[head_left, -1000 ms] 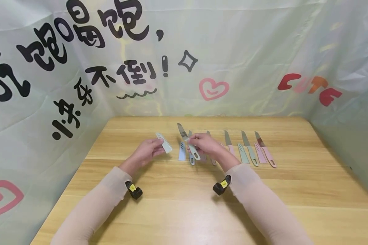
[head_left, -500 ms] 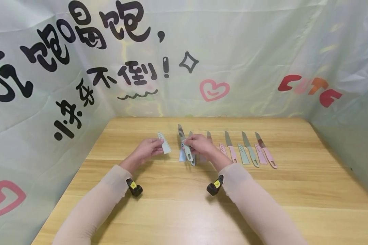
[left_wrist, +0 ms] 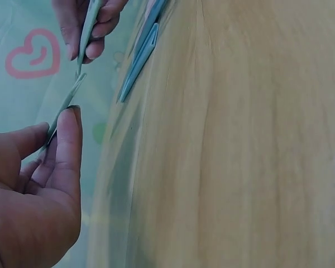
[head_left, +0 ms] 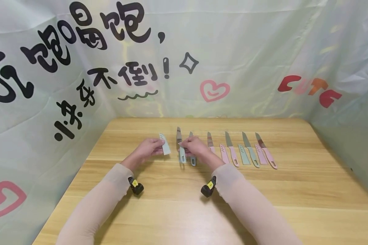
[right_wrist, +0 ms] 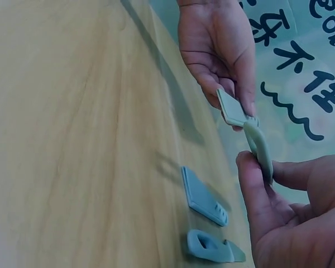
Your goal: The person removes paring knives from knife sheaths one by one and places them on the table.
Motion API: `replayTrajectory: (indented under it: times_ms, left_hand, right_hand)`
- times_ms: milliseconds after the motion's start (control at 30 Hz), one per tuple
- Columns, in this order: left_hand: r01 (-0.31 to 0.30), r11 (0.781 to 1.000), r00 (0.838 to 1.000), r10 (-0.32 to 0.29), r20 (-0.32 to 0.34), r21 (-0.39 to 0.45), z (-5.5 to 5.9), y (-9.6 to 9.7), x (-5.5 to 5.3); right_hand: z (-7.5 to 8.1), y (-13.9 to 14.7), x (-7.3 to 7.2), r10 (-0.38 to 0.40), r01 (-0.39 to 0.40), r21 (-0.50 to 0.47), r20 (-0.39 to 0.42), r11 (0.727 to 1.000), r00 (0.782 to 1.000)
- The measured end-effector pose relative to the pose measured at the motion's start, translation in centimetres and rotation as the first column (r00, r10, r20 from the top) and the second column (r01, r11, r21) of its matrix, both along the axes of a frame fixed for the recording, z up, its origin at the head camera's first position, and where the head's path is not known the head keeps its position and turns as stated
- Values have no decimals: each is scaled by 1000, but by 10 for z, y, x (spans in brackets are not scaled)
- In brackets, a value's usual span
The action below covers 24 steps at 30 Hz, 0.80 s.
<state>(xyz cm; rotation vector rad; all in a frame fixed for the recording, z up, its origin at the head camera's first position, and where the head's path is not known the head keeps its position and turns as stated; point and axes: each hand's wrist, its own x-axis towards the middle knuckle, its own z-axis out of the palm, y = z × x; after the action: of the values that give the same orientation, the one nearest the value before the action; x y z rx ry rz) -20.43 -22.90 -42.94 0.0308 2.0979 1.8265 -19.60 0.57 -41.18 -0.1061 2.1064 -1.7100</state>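
Note:
My left hand point(head_left: 148, 148) pinches a pale green knife sheath point(head_left: 165, 145) between thumb and fingers, above the table. My right hand point(head_left: 196, 146) holds a knife by its pale green handle point(head_left: 182, 156), its blade pointing away from me. Sheath and knife hang side by side with a narrow gap in the head view. Below the right hand lie a blue knife point(right_wrist: 212, 245) and a blue sheath point(right_wrist: 204, 201), seen in the right wrist view. In the head view the held knife and the right hand largely hide that blue sheath.
Rightward lie more knives and sheaths in a row: a pink knife point(head_left: 234, 158), a pink sheath point(head_left: 224, 153), a green knife point(head_left: 253, 156), a green sheath point(head_left: 244, 154), another pink knife point(head_left: 269, 157) and pink sheath point(head_left: 260, 154). A printed cloth point(head_left: 248, 51) encloses the wooden table point(head_left: 171, 211).
My right hand has carried the knife leftward, closer to the sheath, and the knife has turned to point more straight away from me. The left hand has barely moved.

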Motion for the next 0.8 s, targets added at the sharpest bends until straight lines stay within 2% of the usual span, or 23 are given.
replayTrajectory:
  times_ms: [433, 800]
  left_hand:
    - [29, 998, 999, -26, 38, -60, -3, -4, -6]
    - [68, 990, 997, -62, 54, -126, -4, -3, -9]
  right_hand:
    - [-12, -17, -6, -80, 85, 99, -52, 991, 995]
    - [-20, -28, -11, -110, 113, 137, -32, 984, 993]
